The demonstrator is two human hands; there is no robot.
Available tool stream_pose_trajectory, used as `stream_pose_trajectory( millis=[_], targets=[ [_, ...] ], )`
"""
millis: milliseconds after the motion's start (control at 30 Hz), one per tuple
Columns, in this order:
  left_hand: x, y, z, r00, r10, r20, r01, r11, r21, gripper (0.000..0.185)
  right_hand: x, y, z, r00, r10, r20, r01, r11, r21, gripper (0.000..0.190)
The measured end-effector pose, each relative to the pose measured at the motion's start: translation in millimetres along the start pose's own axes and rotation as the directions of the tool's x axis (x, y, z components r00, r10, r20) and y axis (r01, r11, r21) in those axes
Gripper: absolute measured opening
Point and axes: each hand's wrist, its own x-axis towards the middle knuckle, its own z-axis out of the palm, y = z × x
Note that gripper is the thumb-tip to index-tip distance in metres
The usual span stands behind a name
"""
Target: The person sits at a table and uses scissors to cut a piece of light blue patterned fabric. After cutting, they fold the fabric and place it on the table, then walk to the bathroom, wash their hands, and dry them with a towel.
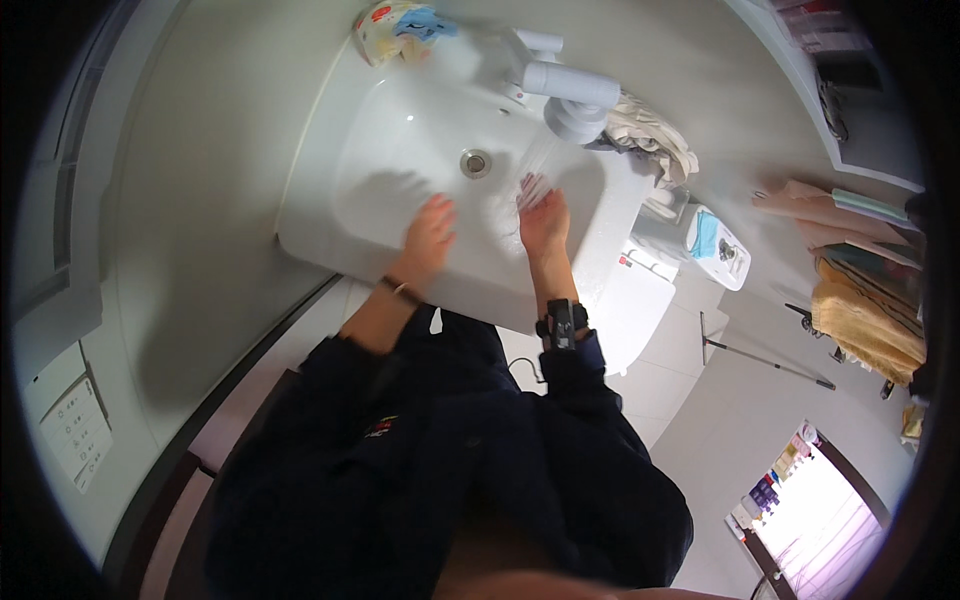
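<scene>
Water streams from the faucet point(574, 97) at the back right of the white washbasin point(397, 97). My right hand point(545, 217) is under this stream, palm up, with nothing seen in it but water. Over the front left part of the basin hangs my left hand point(430, 236), slightly blurred, its fingers apart and holding nothing. The metal drain point(475, 163) lies uncovered beyond and between both hands. A dark band is round my left wrist, and a black watch-like device point(561, 324) is strapped to my right wrist.
A patterned bag or cloth point(394, 30) sits at the basin's back left corner. Crumpled pale cloth point(649, 135) lies by the faucet. To the right stands a toilet point(637, 300), with a blue cloth point(705, 235) on its tank. Towels point(862, 315) hang on the wall, and a squeegee point(772, 364) leans beyond.
</scene>
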Motion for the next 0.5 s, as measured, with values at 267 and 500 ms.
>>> stream_pose_trajectory(
  millis=[267, 500],
  targets=[
    [53.9, -18.2, 35.0, 0.975, -0.016, 0.220, 0.166, 0.709, -0.686, 0.038, -8.3, 53.9, 63.3, 0.867, 0.109, 0.486, 0.163, 0.860, -0.484, 0.044],
    [29.6, -22.4, -66.5, 0.742, -0.510, -0.434, 0.318, 0.839, -0.442, 0.046, -14.2, 67.7, 16.6, 0.990, 0.063, -0.124, -0.065, 0.998, -0.008, 0.034]
  ],
)
